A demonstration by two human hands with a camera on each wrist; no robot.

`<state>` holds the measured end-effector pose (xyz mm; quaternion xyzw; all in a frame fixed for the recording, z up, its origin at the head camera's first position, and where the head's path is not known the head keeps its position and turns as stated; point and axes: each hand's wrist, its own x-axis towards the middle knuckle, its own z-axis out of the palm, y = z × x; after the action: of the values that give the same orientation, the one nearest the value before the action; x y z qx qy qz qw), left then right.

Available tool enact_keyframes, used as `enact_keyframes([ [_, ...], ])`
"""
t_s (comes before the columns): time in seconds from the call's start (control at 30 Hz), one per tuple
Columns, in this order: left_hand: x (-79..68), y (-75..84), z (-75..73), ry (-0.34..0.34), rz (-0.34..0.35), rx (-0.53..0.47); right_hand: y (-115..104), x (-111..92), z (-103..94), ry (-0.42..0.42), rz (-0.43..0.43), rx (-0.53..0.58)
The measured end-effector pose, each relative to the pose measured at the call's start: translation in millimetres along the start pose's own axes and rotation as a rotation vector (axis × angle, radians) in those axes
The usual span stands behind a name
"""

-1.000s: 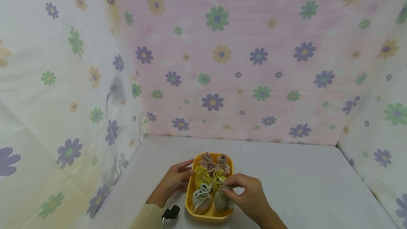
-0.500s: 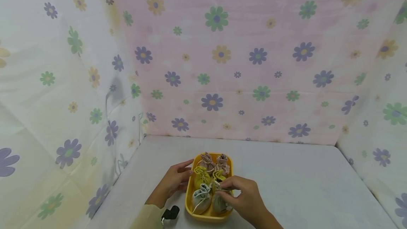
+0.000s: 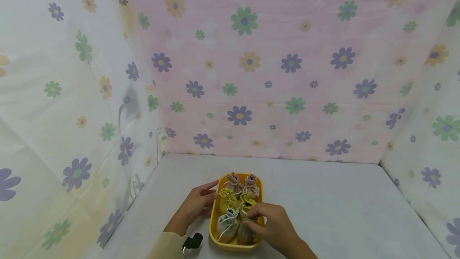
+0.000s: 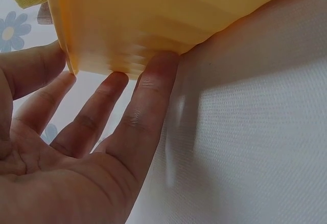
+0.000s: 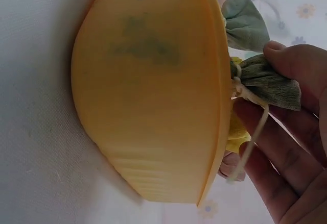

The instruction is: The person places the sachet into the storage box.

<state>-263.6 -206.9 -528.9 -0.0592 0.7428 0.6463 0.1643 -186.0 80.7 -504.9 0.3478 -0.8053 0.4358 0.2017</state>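
In the head view a yellow plastic tray [image 3: 234, 247] holds several small drawstring pouches in two columns. My right hand [image 3: 276, 225] is over its near right corner and pinches the gathered top of a dark green pouch [image 5: 271, 83] between thumb and fingers. That pouch's body [image 3: 245, 236] sits inside the tray, and its pale cord hangs down in the right wrist view. My left hand [image 3: 197, 205] touches the tray's left side. In the left wrist view its fingers are nearly straight against the outer wall [image 4: 138, 25], with the thumb at the rim.
A pale grey-green pouch [image 3: 227, 225] lies left of the dark green one. Beyond are yellow pouches [image 3: 228, 203] and pinkish-brown pouches [image 3: 234, 185]. A black device [image 3: 194, 241] is near the left wrist. The white table [image 3: 341, 203] is bordered by flowered cloth walls [image 3: 273, 103].
My right hand has moved slightly left and toward me, with the dark green pouch lowering into the tray's near right corner. My left hand has stayed at the tray.
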Motion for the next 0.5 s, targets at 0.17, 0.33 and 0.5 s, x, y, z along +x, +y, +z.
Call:
enact_keyframes([
  [0.17,0.3,2.4,0.4,-0.003,0.013,0.042,-0.2,0.7,-3.5,-0.008,0.039,-0.059],
  [0.33,-1.3,5.7,-1.4,0.024,0.052,0.154,2.2,3.6,-12.0,-0.009,0.052,-0.122],
  [0.5,-8.2,11.6,-5.9,0.094,0.207,0.43,10.6,7.5,-42.9,-0.069,0.178,-0.269],
])
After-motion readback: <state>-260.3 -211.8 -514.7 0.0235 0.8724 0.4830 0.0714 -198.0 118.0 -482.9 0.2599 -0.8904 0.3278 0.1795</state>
